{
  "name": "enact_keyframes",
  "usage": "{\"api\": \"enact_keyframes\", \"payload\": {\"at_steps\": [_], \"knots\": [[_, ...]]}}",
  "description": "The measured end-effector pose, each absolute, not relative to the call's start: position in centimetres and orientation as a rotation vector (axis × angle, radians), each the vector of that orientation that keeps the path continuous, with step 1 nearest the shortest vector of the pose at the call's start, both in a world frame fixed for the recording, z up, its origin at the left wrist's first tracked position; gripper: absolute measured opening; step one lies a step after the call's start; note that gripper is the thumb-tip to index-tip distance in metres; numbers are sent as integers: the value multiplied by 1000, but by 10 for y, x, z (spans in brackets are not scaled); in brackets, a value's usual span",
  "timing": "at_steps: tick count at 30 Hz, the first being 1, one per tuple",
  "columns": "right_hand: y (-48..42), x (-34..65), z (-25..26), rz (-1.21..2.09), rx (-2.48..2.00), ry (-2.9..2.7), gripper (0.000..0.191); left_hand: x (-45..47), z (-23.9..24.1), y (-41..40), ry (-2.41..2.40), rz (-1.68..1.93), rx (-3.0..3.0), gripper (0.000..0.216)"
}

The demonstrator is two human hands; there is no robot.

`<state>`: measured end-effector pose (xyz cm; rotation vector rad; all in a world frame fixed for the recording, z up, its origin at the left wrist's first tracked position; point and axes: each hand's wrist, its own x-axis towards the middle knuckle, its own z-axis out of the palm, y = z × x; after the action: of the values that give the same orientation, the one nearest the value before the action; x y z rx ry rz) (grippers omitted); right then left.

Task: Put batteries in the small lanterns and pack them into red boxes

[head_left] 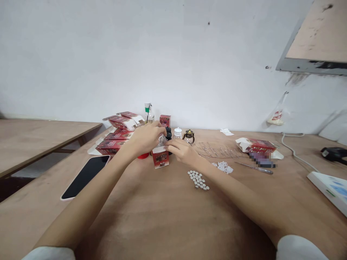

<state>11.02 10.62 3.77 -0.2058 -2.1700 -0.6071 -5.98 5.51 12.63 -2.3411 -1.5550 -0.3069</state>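
A small upright red printed box (pixel 160 159) stands in front of me with its top open. My left hand (pixel 148 138) reaches over that box, fingers bent down around a clear, shiny item (pixel 162 140) at the opening; its kind is mostly hidden. My right hand (pixel 183 151) grips the box's upper right edge near the white flap. Right behind the hands stand a white miniature lantern (pixel 178 133), a dark bronze miniature lantern (pixel 189 137) and a black one (pixel 168 133), partly covered by my fingers. Something red (pixel 143 156) shows under my left hand.
Flattened red boxes (pixel 116 141) pile up left, beside a phone (pixel 86 177). A bottle (pixel 150 115) and another red box (pixel 165 120) stand behind. Rightward lie button cells (pixel 197 180), white bits (pixel 223 167), thin wire lights (pixel 218 150), a screwdriver-like tool (pixel 257 168) and an opened box (pixel 256 145).
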Motion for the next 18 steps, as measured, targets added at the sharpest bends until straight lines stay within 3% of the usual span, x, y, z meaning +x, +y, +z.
{"api": "enact_keyframes", "payload": {"at_steps": [5, 18], "knots": [[106, 110, 38, -608, -220, -2155, 28, -63, 125, 57, -1535, -294, -2364, 23], [102, 109, 39, -767, -277, -2114, 26, -72, 129, 63, -1576, -281, -2473, 24]]}}
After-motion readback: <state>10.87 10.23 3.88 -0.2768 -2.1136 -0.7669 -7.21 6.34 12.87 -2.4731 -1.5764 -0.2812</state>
